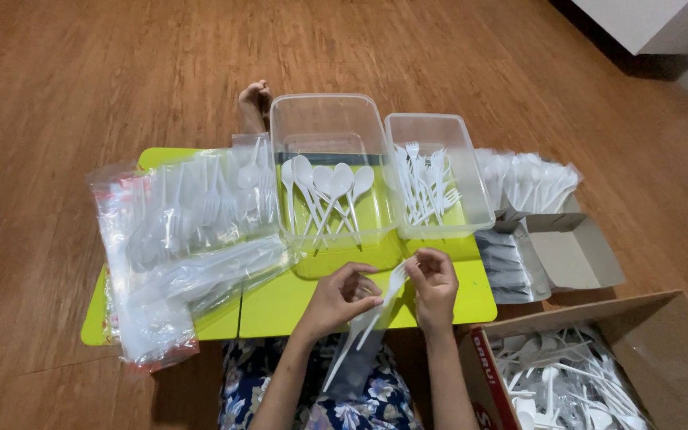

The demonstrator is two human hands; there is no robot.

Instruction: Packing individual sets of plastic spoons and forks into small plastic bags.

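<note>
Head view of a seated person at a low lime-green table (280,306) on a wooden floor (57,87). The left hand (336,299) and right hand (433,280) meet just above the table's near edge, sharing one grip on a white plastic fork (392,285) and a white plastic spoon (342,350). The right thumb and fingers are closed on the fork's tined end; the left fingers curl shut around the two handles lower down, where a narrow clear sleeve (356,362) hangs below the grip over the person's floral-print lap (360,406).

Directly beyond the grip stands a clear plastic tub (324,111) holding white spoons (324,191) laid bowl-end away from the hands. Beyond the grip and to its right sits a second, narrower clear tub (439,127) holding white forks (424,187). To the left of the grip, clear plastic bags (177,239) of packed cutlery cover that end of the table, the nearest one just beside the left hand. To the right of the grip, off the table, lie a further bag of white spoons (531,179), a small open grey carton (571,251) and, nearer the person, a large open cardboard box (662,334) of loose white cutlery (559,382). Past the tubs, a bare foot (255,99) rests on the floor.
</note>
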